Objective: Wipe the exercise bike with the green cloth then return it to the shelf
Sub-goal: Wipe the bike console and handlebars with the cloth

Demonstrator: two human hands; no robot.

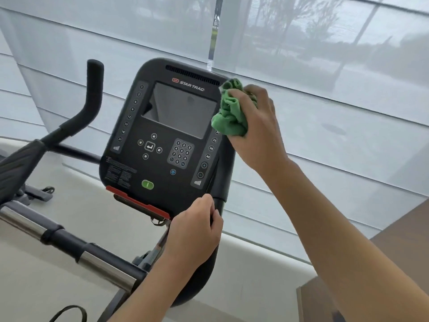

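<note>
Nearest the camera, the bare right forearm reaches up to the black exercise bike console [162,135], a broad plastic panel with a dark screen and keypad. The left hand [197,226] steadies its lower right corner, fingers curled round the edge. The right hand [257,126] has its grip clamped on the bunched green microfibre cloth [229,115], pressed against the console's upper right edge. To wipe well, I judge it best to spread the cloth flatter and sweep across the screen with light, even pressure, keeping the corner braced
</note>
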